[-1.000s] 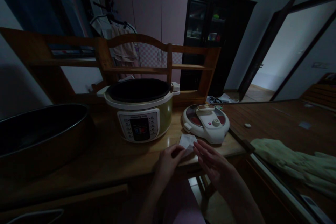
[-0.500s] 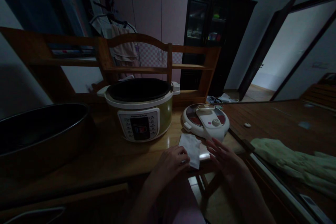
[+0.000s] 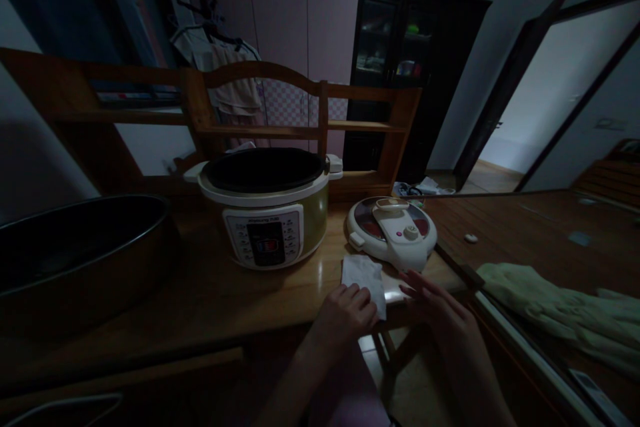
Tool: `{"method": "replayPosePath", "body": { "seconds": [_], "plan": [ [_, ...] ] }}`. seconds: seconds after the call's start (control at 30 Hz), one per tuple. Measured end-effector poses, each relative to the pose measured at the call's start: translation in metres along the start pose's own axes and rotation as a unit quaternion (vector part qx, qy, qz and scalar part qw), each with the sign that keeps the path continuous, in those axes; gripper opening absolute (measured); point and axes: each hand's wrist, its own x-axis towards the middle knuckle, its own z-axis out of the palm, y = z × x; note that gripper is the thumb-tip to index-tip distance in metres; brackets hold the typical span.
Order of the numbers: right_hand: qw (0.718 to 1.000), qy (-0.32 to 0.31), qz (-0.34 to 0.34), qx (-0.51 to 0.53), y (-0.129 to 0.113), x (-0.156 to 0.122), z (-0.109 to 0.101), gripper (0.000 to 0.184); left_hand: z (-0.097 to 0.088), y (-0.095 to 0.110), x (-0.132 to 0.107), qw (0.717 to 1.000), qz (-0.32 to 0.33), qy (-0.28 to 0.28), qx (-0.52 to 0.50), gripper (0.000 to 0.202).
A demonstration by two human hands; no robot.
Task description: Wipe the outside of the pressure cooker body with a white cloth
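Note:
A white folded cloth (image 3: 361, 272) lies on the wooden table (image 3: 210, 300) near its front edge. My left hand (image 3: 345, 313) rests on the cloth's near end, fingers curled over it. My right hand (image 3: 440, 310) hovers just right of the cloth, fingers stretched out and empty. Behind the cloth sits the cooker's detached white and red lid (image 3: 393, 232). The lidless green and white electric pressure cooker (image 3: 267, 210) stands left of the lid.
A large dark pan (image 3: 75, 253) takes up the table's left side. A wooden shelf rack (image 3: 320, 123) runs along the back. To the right is another wooden surface with a pale green towel (image 3: 560, 310). A dark cabinet (image 3: 410, 60) and an open doorway are beyond.
The cloth went from being held between both hands to lying flat on the table. My left hand slid down to its near end; my right hand moved off to the right.

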Motion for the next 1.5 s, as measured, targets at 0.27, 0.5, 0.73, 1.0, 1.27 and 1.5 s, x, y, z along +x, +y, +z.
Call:
{"method": "replayPosePath", "body": {
  "seconds": [0.27,0.5,0.73,1.0,1.27,1.5],
  "plan": [
    [1.000,0.006,0.001,-0.029,-0.002,-0.002,-0.003,0.038,0.009,0.005,0.008,0.999,-0.017,0.020,-0.018,0.010],
    [0.994,0.011,-0.028,-0.108,-0.003,-0.006,-0.004,0.039,0.003,0.009,0.007,0.987,-0.101,0.033,-0.117,0.012],
    [0.971,0.048,-0.091,-0.217,-0.003,-0.009,0.005,0.038,0.000,-0.001,0.008,0.929,-0.233,0.050,-0.282,0.025],
    [0.933,0.009,-0.138,-0.333,0.031,0.001,0.014,0.029,-0.002,-0.012,0.001,0.925,-0.210,0.028,-0.317,0.027],
    [0.954,-0.030,-0.125,-0.271,0.039,0.005,0.038,0.033,-0.010,-0.011,0.000,0.925,-0.209,0.015,-0.317,0.036],
    [0.963,-0.039,-0.116,-0.239,0.043,0.005,0.031,0.038,-0.010,-0.011,0.002,0.902,-0.260,0.022,-0.343,0.035]
  ]
}}
